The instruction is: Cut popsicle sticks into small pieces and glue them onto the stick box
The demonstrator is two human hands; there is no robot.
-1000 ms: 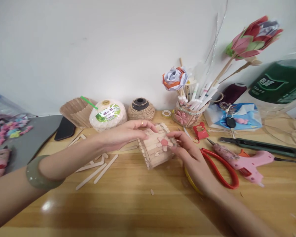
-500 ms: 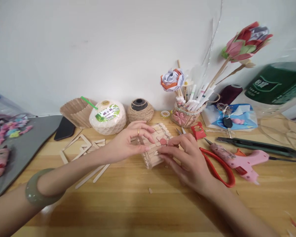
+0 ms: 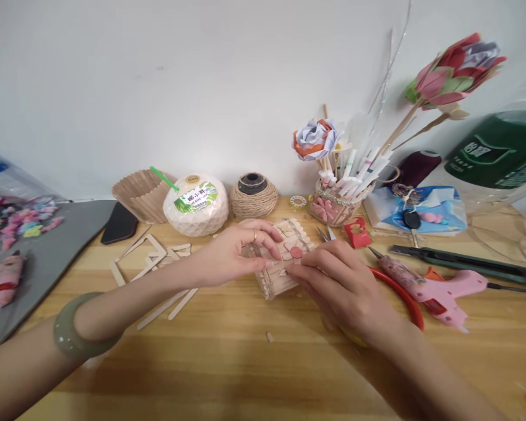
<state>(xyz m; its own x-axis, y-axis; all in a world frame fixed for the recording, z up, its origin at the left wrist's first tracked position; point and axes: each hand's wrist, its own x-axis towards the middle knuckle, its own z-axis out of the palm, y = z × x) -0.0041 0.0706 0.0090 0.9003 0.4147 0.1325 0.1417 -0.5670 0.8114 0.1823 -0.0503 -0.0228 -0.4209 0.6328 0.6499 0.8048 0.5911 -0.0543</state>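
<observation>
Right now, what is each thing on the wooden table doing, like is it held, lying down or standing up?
Small box of pale wooden craft sticks: on its side, held by both hands.
Left hand: gripping the box.
Right hand: fingertips pinching the box's edge.
Pink glue gun: lying flat.
Red-handled scissors: lying flat, partly under the right hand.
Ball of brown twine: upright.
Stick-walled pen pot: upright, full.
Loose wooden sticks: lying flat.

Right hand [image 3: 342,280] lower on stick box [image 3: 280,260]

Left hand [image 3: 232,257] and right hand [image 3: 342,283] meet at centre, fingers curled, pinching.
</observation>
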